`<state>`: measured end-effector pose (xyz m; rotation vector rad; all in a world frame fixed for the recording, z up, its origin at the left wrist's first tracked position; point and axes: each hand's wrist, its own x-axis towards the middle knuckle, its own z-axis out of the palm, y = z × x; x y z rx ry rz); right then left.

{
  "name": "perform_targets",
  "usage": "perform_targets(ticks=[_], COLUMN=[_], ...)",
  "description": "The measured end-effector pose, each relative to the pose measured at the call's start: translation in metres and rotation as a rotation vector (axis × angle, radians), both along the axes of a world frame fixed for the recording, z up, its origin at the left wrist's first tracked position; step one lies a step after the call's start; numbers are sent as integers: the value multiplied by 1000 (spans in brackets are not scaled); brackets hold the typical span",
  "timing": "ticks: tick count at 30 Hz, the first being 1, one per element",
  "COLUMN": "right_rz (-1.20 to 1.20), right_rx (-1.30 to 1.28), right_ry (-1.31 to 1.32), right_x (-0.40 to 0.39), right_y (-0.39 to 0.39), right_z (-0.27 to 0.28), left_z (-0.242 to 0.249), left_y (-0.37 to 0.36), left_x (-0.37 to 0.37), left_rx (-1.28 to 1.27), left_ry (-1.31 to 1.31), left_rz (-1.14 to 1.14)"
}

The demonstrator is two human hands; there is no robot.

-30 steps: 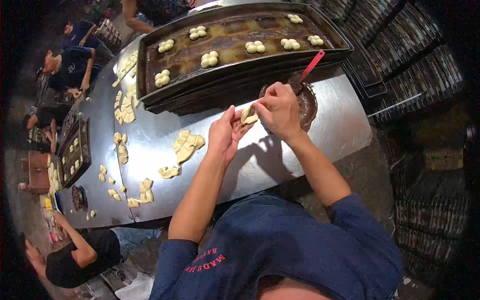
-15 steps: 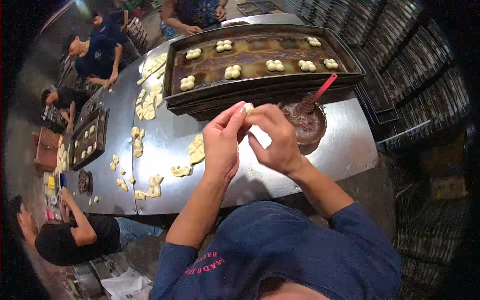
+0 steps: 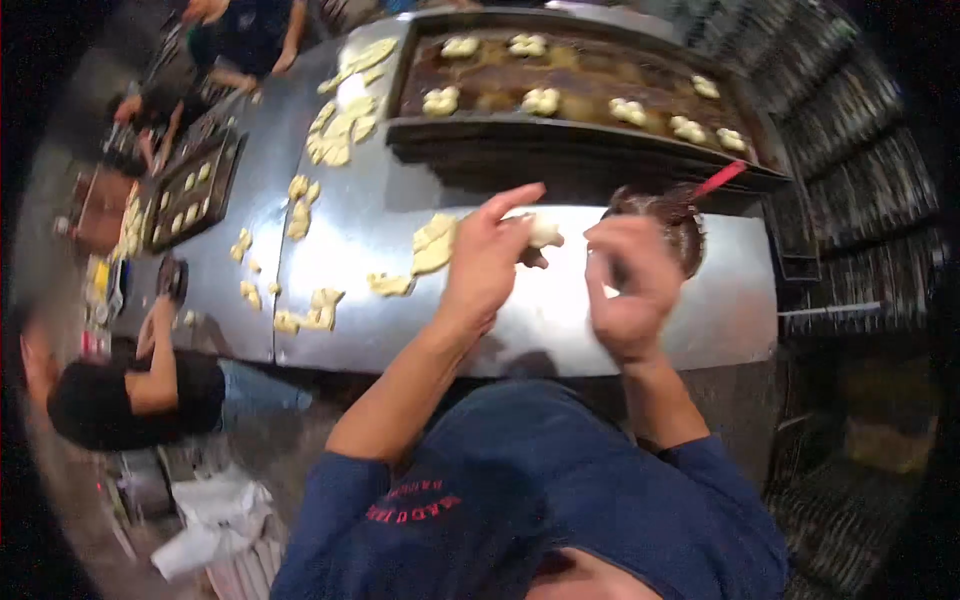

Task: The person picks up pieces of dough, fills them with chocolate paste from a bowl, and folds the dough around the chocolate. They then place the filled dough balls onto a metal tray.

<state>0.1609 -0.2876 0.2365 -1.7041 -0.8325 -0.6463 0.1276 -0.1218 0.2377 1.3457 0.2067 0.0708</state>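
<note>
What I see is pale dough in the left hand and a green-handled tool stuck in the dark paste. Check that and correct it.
The handle is red, not green, as the head view shows. The rest stands: pale dough in the left hand, tool stuck in the dark paste.

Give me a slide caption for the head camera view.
Left hand holding dough, right hand near dark paste, tray of dough clusters beyond.

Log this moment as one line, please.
left hand: holds small pale dough piece | right hand: apart, motion-blurred | long dark metal tray: holds pale dough clusters
</note>
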Motion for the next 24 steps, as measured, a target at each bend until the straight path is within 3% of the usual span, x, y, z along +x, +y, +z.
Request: perform_targets(ticks=[1, 2, 4, 5, 6, 7, 8, 10, 11, 13, 14, 16, 20, 21, 24], right_rz=[-80, 72, 191, 119, 44, -127, -245, -243, -157, -24, 27, -76, -201, -137, 27], right_rx=[37, -173, -372, -364, -355, -444, -481, -604, -633, -643, -629, -571, -575, -565, -656], right_ry=[34, 272, 404, 495, 581, 586, 544, 133, 174, 191, 168, -17, 160, 180, 280], right_x=[-1, -7, -12, -14, -16, -18, -28, -43, -44, -20, -2, 29, -1, -8, -17], right_y=[6, 14, -2, -14, -27, -34, -35, -8, 15, 48, 57, 44, 5, 14, 60], right_z=[3, -9, -62, -94, -126, -154, -186, -216, -219, -226, -229, -230, -230, -237, -218], left_z=[0, -4, -67, -105, -159, -172, -162, -201, -209, -218, -210, -184, -200, -208, -204], left_y=[-6, -1, 21, 51, 93, 128, 160, 218, 231, 246, 245, 239, 238, 232, 206], left_x=[-6, -22, -35, -46, -55, -73, -77, -93, -95, -95, -97, -105, -141, -141, -129], left_rx=[117, 221, 221, 754, 1095, 1120, 989, 1551, 1551, 1253, 1249, 1195, 1230, 1184, 1049], left_ry=[30, 83, 220, 20, 13, 25, 349, 21, 28, -56, -56, 311, 238, 99, 219], left_rz=[-125, -234, -474, -418, -254, 54, 194, 386, 383, 78, 74, 31, 267, 330, 419])
